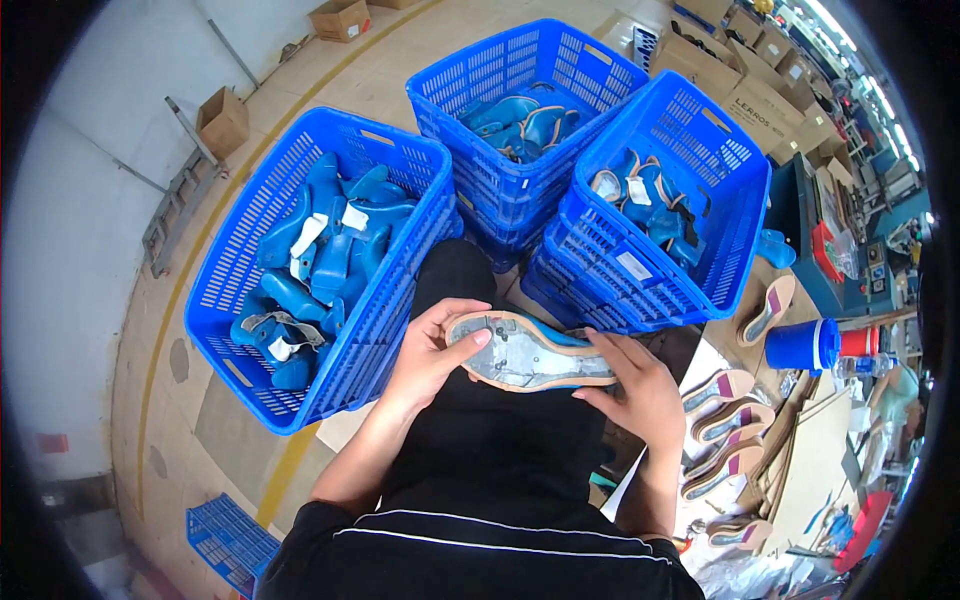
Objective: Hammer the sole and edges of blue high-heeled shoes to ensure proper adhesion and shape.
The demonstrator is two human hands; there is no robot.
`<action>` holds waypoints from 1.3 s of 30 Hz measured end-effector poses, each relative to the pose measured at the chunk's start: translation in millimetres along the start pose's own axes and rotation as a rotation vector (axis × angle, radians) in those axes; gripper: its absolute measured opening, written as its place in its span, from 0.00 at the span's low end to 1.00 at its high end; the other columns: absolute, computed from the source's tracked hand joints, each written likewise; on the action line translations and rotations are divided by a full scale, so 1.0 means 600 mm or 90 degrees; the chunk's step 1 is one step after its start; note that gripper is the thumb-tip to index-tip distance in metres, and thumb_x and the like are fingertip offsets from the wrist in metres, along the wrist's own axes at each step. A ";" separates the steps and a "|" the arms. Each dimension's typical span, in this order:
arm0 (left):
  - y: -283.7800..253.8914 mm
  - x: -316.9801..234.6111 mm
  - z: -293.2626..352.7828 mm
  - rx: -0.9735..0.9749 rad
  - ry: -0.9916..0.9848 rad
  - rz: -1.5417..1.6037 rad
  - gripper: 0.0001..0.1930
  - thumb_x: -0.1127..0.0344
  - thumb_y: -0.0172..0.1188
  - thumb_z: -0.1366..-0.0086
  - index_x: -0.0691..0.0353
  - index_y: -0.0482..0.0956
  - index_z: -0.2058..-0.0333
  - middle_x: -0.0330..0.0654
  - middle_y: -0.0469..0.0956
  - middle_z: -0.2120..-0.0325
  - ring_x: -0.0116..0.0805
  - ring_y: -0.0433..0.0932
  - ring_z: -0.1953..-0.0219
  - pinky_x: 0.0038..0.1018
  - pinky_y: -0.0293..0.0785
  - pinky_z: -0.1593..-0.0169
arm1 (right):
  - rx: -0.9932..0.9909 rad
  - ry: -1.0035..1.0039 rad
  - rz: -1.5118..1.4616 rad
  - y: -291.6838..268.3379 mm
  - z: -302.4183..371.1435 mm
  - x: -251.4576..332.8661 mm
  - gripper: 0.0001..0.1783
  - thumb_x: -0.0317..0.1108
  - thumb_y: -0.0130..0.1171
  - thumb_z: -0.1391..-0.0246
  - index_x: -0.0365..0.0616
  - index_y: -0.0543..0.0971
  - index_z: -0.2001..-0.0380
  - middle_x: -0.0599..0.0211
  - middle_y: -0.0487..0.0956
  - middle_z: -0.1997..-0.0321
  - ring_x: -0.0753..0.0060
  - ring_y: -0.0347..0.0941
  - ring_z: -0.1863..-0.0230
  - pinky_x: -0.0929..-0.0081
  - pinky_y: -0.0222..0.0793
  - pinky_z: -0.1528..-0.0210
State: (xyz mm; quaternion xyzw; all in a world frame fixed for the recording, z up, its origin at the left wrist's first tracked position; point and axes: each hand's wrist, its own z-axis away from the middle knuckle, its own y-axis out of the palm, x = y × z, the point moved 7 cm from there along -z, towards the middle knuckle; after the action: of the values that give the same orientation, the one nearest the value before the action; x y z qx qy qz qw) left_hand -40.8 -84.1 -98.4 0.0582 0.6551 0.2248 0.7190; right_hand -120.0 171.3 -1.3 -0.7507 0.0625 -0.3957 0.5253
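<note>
The step in hand appears to be a two-handed handling of one shoe form (540, 357), blue with a grey, tan-rimmed face turned up; it lies between the hands above the person's lap, near the blue crates (600, 238); the left hand (425, 352) has its grip closed on one end, thumb on the grey face; the right hand (637, 385) spans the other end; any turn next would likely call for steady support at both ends.

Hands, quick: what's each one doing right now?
Left hand: closed, holding one end of the shoe form.
Right hand: closed, holding its other end.
</note>
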 end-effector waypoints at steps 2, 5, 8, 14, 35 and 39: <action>0.010 -0.013 -0.006 -0.005 -0.029 0.000 0.19 0.74 0.71 0.30 0.65 0.82 0.42 0.41 0.88 0.53 0.26 0.84 0.51 0.24 0.79 0.45 | -0.020 0.045 -0.025 -0.002 0.021 -0.025 0.37 0.40 0.82 0.53 0.41 0.82 0.39 0.52 0.84 0.41 0.44 0.83 0.43 0.59 0.80 0.41; 0.008 -0.017 -0.018 0.011 0.025 -0.045 0.20 0.75 0.71 0.30 0.66 0.80 0.41 0.43 0.88 0.55 0.26 0.86 0.59 0.23 0.84 0.66 | -0.071 0.093 -0.047 -0.002 0.039 -0.042 0.35 0.40 0.84 0.56 0.39 0.84 0.44 0.54 0.85 0.44 0.45 0.84 0.44 0.60 0.81 0.42; 0.009 -0.019 -0.025 0.016 -0.001 -0.040 0.21 0.77 0.71 0.31 0.65 0.80 0.41 0.43 0.88 0.54 0.26 0.86 0.57 0.23 0.83 0.62 | -0.116 0.053 -0.085 -0.015 0.044 -0.036 0.35 0.39 0.83 0.55 0.40 0.84 0.43 0.55 0.86 0.42 0.48 0.85 0.44 0.61 0.81 0.42; 0.027 -0.062 -0.033 0.064 0.081 -0.212 0.29 0.79 0.68 0.30 0.65 0.72 0.33 0.52 0.82 0.42 0.34 0.84 0.44 0.30 0.78 0.39 | -0.124 0.093 -0.155 -0.003 0.058 -0.060 0.38 0.40 0.83 0.53 0.43 0.82 0.37 0.55 0.85 0.39 0.46 0.84 0.41 0.61 0.81 0.41; 0.164 -0.154 -0.018 0.421 0.355 -0.919 0.36 0.57 0.86 0.56 0.48 0.89 0.44 0.50 0.77 0.42 0.52 0.79 0.46 0.43 0.83 0.46 | -0.249 0.199 -0.828 0.144 0.109 -0.179 0.29 0.47 0.68 0.30 0.36 0.82 0.37 0.61 0.87 0.44 0.73 0.83 0.45 0.73 0.77 0.39; 0.159 -0.152 -0.018 0.403 0.335 -0.921 0.37 0.55 0.86 0.56 0.48 0.88 0.43 0.50 0.77 0.41 0.52 0.79 0.45 0.42 0.83 0.45 | -0.223 0.209 -0.851 0.141 0.106 -0.184 0.27 0.43 0.70 0.31 0.37 0.82 0.37 0.61 0.87 0.43 0.74 0.82 0.44 0.74 0.77 0.39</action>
State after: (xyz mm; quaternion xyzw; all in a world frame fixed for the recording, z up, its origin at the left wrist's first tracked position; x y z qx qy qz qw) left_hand -78.3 -37.7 19.9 -0.2321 0.7099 -0.4811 0.4589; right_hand -125.8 237.2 -139.3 -0.6326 -0.2703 -0.7254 0.0252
